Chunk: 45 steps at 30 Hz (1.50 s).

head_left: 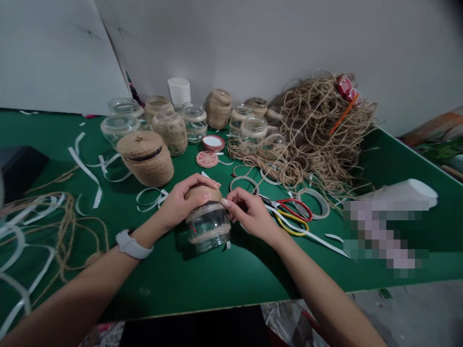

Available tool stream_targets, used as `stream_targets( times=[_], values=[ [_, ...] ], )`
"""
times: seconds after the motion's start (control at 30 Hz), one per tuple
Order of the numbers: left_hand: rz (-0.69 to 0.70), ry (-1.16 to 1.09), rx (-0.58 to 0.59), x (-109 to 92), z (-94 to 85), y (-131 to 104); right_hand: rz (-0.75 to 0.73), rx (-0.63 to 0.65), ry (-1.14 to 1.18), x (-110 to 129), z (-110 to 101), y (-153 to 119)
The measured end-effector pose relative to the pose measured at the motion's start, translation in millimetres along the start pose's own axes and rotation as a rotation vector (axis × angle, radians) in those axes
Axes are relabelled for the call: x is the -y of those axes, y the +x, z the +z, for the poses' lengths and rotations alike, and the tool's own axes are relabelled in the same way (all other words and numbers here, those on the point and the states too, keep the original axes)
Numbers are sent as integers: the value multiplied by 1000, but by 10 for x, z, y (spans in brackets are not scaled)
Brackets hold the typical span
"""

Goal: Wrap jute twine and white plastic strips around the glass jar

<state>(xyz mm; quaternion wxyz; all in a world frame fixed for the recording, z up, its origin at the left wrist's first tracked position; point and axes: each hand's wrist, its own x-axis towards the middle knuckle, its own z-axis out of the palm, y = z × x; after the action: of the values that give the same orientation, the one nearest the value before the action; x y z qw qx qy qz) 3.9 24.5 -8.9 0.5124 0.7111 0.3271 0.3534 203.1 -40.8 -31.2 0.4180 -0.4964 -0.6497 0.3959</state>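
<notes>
A glass jar (210, 220) lies tilted on the green table, its open mouth toward me. Brown twine covers its far end and forms a band near the mouth, with bare glass between. My left hand (181, 200) is closed over the twine-covered end, thumb and fingers pressed on it. At the jar's right side, my right hand (253, 212) is closed in a pinch, fingertips against the edge of the twine wrap. What lies between those fingertips is too small to make out. Just right of this hand are red-handled scissors (296, 208) and yellow-handled scissors (291, 225).
A twine-wrapped lidded jar (146, 161) and several glass jars (193, 123) stand behind. A large heap of twine (311, 120) fills the back right. Tape rolls (320, 205) lie near the scissors. White strips (87, 171) and loose twine (65, 231) spread across the left.
</notes>
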Motion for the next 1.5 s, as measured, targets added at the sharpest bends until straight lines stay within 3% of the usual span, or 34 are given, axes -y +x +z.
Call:
stream_targets(
  times=[0.17, 0.63, 0.83, 0.93, 1.03, 1.13, 1.3, 1.5],
  values=[
    [-49, 180, 27, -120, -54, -30, -49, -2, -57, 38, 19, -5],
    [-37, 144, 54, -86, -86, -33, -79, -43, -123, 92, 68, -5],
    [28, 6, 36, 19, -9, -49, -97, -73, -131, 104, 28, -24],
    [34, -36, 81, 49, 1, -27, -122, -100, -140, 107, -1, -30],
    [45, 14, 149, 19, -36, -29, -147, -97, -133, 114, -4, -34],
    [76, 128, 148, -48, -69, -67, -181, -80, -147, 126, 5, -44],
    [-19, 140, 128, -108, -61, -89, -243, -85, -193, 135, 2, -53],
    [-132, 110, 133, -111, -80, -36, -170, -124, -187, 97, -34, -36]
  ],
)
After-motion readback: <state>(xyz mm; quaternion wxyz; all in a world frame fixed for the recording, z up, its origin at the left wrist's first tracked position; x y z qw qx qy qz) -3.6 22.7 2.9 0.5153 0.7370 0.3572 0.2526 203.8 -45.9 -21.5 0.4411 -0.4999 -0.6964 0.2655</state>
